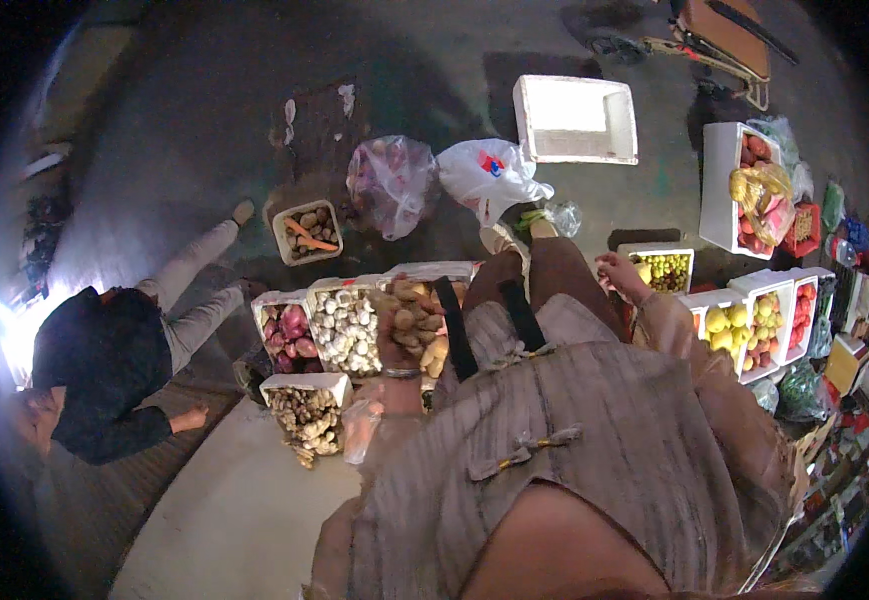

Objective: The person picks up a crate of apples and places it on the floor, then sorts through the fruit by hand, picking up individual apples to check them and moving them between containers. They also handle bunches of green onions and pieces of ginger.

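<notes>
My left hand (pixel 391 334), with a bracelet at the wrist, is at a cluster of brown, lumpy tubers (pixel 416 319). Blur and overlap leave it unclear whether the fingers grip any. Directly left of this hand stands a white foam box of garlic bulbs (pixel 346 330), and beyond it a box of red onions (pixel 288 337). Nearer to me, ginger roots (pixel 307 416) fill another foam box beside a clear plastic bag (pixel 362 427). My right hand (pixel 622 276) hangs with loosely bent fingers and nothing visible in it, close to a box of small green fruit (pixel 663 271).
A person in dark clothes (pixel 104 367) stands at left. Ahead are a box of potatoes and carrots (pixel 307 232), two filled plastic bags (pixel 393 184) and a foam box (pixel 583 154). Fruit boxes (pixel 761 330) line the right, with a brown chair (pixel 727 41) farther off.
</notes>
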